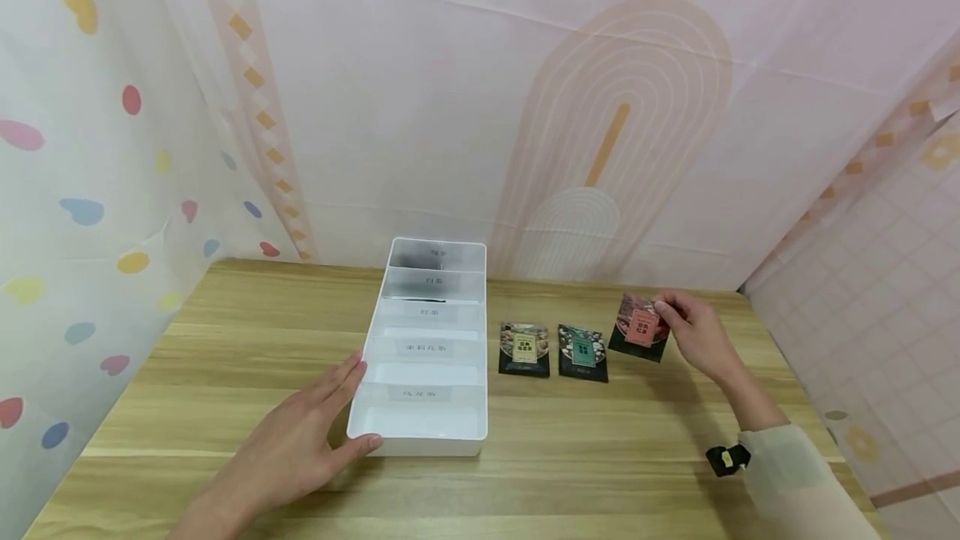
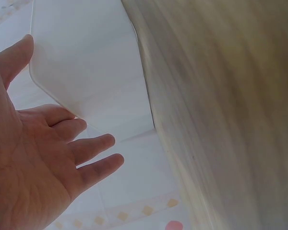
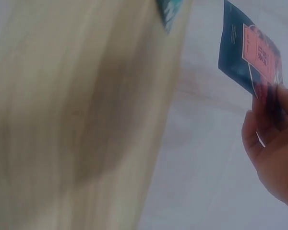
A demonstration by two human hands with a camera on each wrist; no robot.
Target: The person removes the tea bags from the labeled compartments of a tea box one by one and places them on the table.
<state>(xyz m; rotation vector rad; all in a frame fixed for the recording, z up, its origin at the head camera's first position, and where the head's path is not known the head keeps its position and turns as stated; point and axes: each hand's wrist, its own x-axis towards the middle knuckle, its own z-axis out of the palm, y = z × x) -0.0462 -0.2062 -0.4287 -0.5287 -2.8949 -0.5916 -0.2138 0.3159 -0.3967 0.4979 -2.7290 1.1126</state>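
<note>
My right hand [image 1: 701, 336] pinches a dark tea sachet with a red label [image 1: 639, 330] by its right edge. In the right wrist view the sachet [image 3: 245, 55] is held up above the tabletop, thumb and fingers at one side. My left hand [image 1: 296, 436] rests against the near left corner of a white divided box [image 1: 427, 447], thumb at the front wall and fingers along the left side. The left wrist view has those fingers [image 2: 93, 148] spread and nearly straight beside the box wall [image 2: 96, 62]. Paper labels with characters mark the box's several compartments.
Between the box and my right hand lie a sachet with a yellow label [image 1: 524, 350] and one with a green label [image 1: 583, 352], side by side. The wooden table [image 1: 600, 465] ends at a patterned cloth backdrop [image 1: 420, 123]; more cloth hangs at both sides.
</note>
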